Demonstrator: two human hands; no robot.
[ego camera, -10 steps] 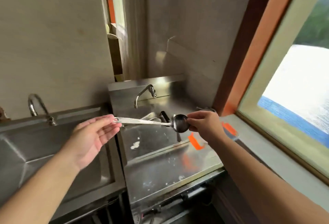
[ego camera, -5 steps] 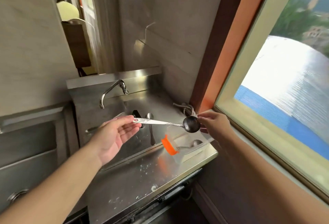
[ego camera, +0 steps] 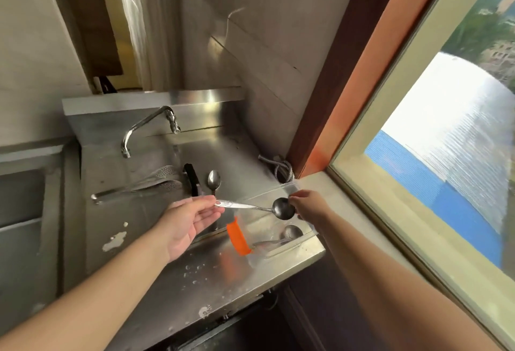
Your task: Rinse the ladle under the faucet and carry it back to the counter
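Observation:
A small steel ladle [ego camera: 282, 208] hangs level over the right end of the steel sink [ego camera: 117, 172]. My right hand [ego camera: 309, 205] pinches the rim of its dark round bowl. The thin handle points left, and its tip lies against the fingertips of my left hand [ego camera: 186, 221], which is palm up with the fingers straight and spread. The curved faucet [ego camera: 150, 124] stands at the back of the sink, well beyond both hands, and no water runs from it. The steel counter [ego camera: 206, 283] lies just below and in front of the ladle.
Under the ladle a clear container [ego camera: 267, 250] with an orange lid [ego camera: 238, 237] lies on the counter's right end with a spoon inside. Tongs [ego camera: 145, 183], a black brush [ego camera: 192, 179] and a spoon [ego camera: 214, 179] lie in the sink. A hose coil [ego camera: 281, 168] and window ledge [ego camera: 348, 211] border the right.
Both hands and the ladle have moved right along the sink to above the clear container. My view has swung right with them. The hold on the ladle is the same.

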